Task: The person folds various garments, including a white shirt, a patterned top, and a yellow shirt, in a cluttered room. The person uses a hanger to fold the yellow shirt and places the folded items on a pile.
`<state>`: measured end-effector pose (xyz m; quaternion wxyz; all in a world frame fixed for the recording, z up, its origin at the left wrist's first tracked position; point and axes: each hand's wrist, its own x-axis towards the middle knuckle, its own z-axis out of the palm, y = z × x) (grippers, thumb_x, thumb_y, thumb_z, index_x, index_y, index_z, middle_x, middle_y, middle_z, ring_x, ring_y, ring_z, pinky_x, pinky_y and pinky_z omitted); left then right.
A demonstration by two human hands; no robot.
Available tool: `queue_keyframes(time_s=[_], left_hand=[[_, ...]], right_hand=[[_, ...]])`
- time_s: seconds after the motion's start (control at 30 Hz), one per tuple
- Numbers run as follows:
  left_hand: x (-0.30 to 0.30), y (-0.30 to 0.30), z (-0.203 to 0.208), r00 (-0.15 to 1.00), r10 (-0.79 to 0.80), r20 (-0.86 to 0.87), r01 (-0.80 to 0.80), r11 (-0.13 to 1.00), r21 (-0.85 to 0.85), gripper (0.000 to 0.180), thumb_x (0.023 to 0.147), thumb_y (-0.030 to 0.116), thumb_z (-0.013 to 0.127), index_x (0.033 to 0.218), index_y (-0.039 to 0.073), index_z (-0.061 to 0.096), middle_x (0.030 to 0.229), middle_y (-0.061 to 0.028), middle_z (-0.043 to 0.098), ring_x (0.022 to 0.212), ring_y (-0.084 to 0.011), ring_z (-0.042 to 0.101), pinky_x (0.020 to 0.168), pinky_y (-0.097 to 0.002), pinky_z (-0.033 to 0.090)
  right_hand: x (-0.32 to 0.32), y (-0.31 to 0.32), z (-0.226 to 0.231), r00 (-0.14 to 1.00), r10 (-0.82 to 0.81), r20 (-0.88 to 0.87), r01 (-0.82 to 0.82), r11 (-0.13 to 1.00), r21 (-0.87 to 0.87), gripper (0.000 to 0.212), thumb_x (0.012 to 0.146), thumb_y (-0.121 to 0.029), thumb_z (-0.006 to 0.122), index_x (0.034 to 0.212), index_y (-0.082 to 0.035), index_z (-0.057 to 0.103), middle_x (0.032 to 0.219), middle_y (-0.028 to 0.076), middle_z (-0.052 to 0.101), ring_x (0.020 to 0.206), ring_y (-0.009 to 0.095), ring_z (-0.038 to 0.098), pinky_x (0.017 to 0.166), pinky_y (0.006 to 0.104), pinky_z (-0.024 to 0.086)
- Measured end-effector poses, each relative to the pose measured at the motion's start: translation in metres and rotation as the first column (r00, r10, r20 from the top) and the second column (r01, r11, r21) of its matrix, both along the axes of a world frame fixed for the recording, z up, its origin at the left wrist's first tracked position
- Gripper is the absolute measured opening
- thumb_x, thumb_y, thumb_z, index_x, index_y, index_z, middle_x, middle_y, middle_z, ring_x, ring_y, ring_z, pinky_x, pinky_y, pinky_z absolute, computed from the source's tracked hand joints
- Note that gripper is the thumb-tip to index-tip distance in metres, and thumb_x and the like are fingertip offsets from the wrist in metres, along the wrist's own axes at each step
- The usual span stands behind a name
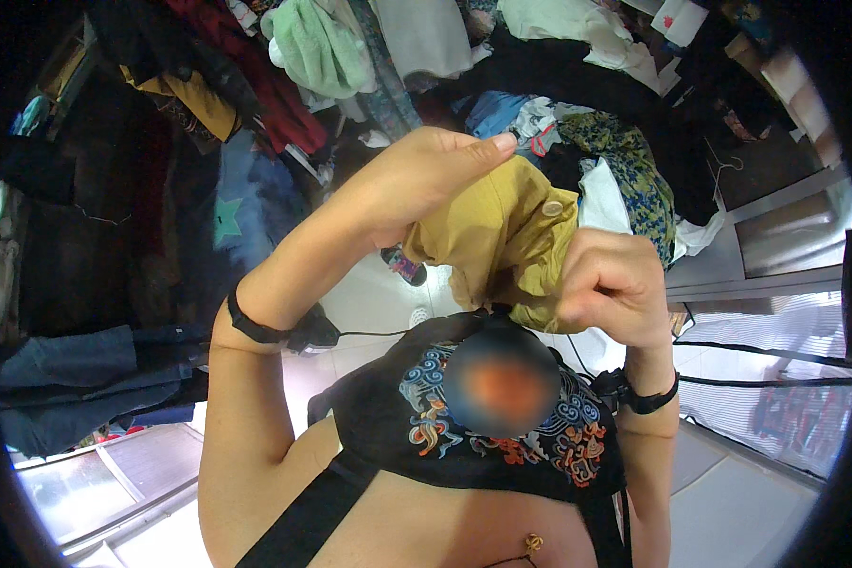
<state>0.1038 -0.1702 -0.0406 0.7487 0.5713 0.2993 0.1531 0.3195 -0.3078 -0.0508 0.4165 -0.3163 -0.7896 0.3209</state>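
Observation:
A mustard-yellow garment (pixel 488 222) with a pale round button hangs in folds in front of my chest, held between my two hands. My left hand (pixel 435 175) grips its upper left edge, with the thumb lying along the top and the fingers mostly hidden behind the hand and cloth. On the other side, my right hand (pixel 617 284) is closed in a fist on the garment's right edge, lower than the left hand. What kind of garment it is cannot be made out from the bunched cloth.
Clothes hang at the left, among them blue denim (pixel 246 204) with a star patch and a light green cloth (pixel 317 47). A heap with a patterned dark green garment (pixel 625 166) lies beyond my hands. Folded jeans (pixel 76 369) sit at lower left, and black cables (pixel 767 381) run at right.

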Motion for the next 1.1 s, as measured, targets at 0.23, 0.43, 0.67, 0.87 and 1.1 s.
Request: queue_keyframes(time_s=[0.23,0.43,0.67,0.87,1.1], left_hand=[[0.001,0.0,-0.003,0.995,0.06,0.082,-0.054,0.995,-0.078,0.042,0.101,0.041,0.054,0.107,0.001,0.067,0.096,-0.0076,0.072,0.079,-0.0125,0.07,0.071,-0.0263,0.057],[0.008,-0.001,0.0,1.0,0.022,0.015,-0.021,0.997,-0.072,0.042,0.101,0.041,0.053,0.109,0.001,0.066,0.098,-0.0077,0.072,0.081,-0.0131,0.07,0.073,-0.0269,0.056],[0.014,-0.006,0.007,1.0,0.014,0.014,-0.013,0.997,-0.077,0.04,0.101,0.039,0.053,0.108,0.003,0.068,0.1,-0.0066,0.072,0.085,-0.0123,0.068,0.076,-0.0258,0.054],[0.019,-0.008,0.009,0.999,0.051,0.004,-0.051,0.994,-0.098,0.04,0.101,0.038,0.053,0.109,0.002,0.068,0.101,-0.0072,0.072,0.087,-0.0135,0.068,0.079,-0.0273,0.054],[0.018,-0.005,0.007,0.994,0.106,-0.002,-0.105,0.99,-0.089,0.043,0.1,0.04,0.053,0.109,0.0,0.068,0.1,-0.009,0.071,0.088,-0.0155,0.068,0.082,-0.0286,0.054]], right_hand=[[-0.022,0.001,0.004,0.759,-0.641,0.112,0.645,0.764,0.007,0.018,0.08,-0.01,0.078,0.096,-0.007,0.07,0.081,0.003,0.062,0.06,0.009,0.053,0.052,0.0223,0.038],[-0.02,0.011,-0.004,0.754,-0.657,0.012,0.653,0.751,0.097,0.016,0.082,-0.01,0.077,0.095,-0.003,0.072,0.086,0.008,0.068,0.07,0.016,0.063,0.06,0.0256,0.048],[-0.01,0.013,-0.002,0.806,-0.592,0.005,0.592,0.805,-0.044,0.02,0.083,-0.013,0.076,0.098,0.0,0.072,0.085,0.01,0.068,0.07,0.019,0.063,0.061,0.0276,0.048],[-0.009,0.014,-0.005,0.81,-0.587,0.0,0.585,0.807,-0.075,0.015,0.088,-0.013,0.071,0.095,0.001,0.068,0.083,0.009,0.065,0.067,0.017,0.06,0.06,0.0274,0.046],[0.012,0.001,-0.011,0.819,-0.558,-0.132,0.524,0.822,-0.225,0.012,0.093,-0.013,0.063,0.093,-0.001,0.061,0.086,0.005,0.059,0.071,0.01,0.055,0.062,0.0236,0.043]])
